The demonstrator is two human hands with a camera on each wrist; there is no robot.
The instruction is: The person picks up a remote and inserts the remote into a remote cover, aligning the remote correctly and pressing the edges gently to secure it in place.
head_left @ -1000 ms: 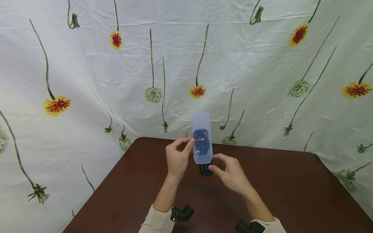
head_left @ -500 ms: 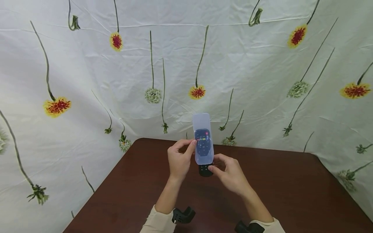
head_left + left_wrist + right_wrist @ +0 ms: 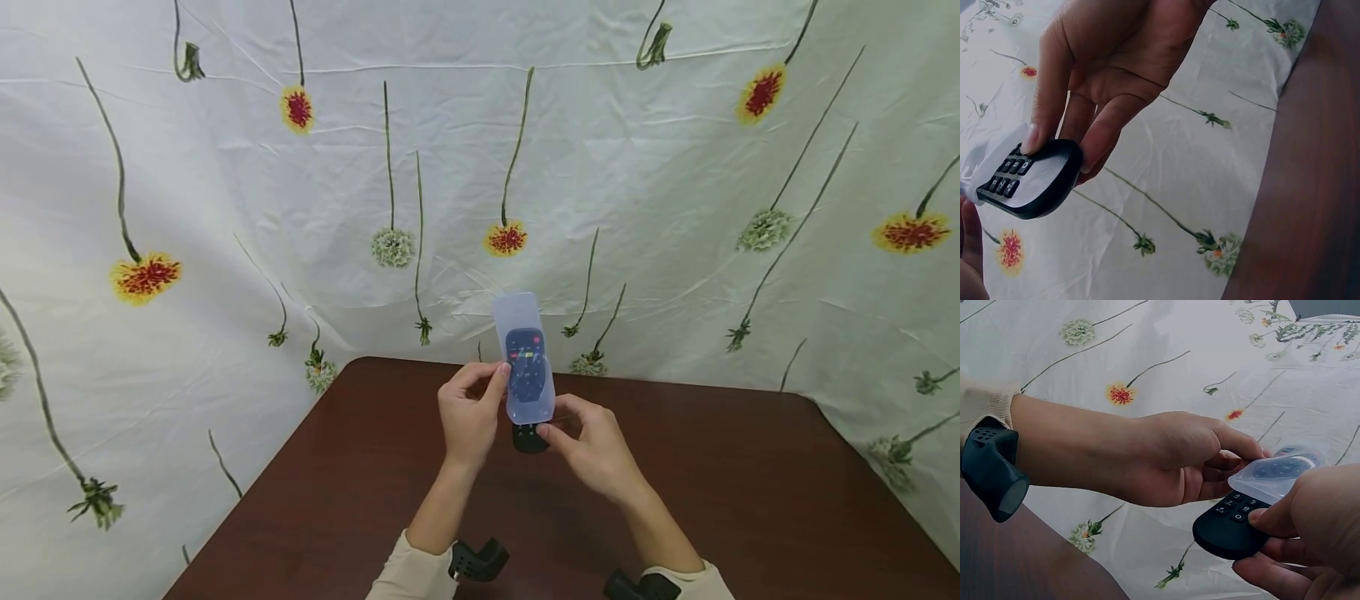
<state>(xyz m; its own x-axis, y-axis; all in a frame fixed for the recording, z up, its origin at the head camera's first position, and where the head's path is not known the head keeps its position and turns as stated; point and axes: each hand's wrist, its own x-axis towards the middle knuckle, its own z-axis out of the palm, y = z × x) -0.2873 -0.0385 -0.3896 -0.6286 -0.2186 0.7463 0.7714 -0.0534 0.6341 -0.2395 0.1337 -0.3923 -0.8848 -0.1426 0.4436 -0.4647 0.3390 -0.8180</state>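
A black remote control (image 3: 530, 439) sits partly inside a translucent, pale silicone-like sleeve (image 3: 517, 312), held up above the table. Its lower end, with several keypad buttons, sticks out of the sleeve's opening. Above the remote's top, a stretch of the sleeve holds nothing. My left hand (image 3: 468, 425) pinches the sleeve's left edge between thumb and fingers. My right hand (image 3: 594, 442) grips the bare lower end of the remote, thumb on the button side and fingers underneath, as the right wrist view shows for the remote (image 3: 1229, 531). In the left wrist view, the sleeve (image 3: 991, 153) is mostly cut off.
A dark reddish-brown table (image 3: 360, 500) lies below both hands. Behind it hangs a white cloth (image 3: 450, 108) printed with flowers. Black wrist-worn devices (image 3: 480, 560) sit at the cuffs of both light sleeves.
My left hand has moved slightly right and down along with the sleeve, which now tilts a bit more. Slightly less of the remote's lower end shows. The right hand has barely moved.
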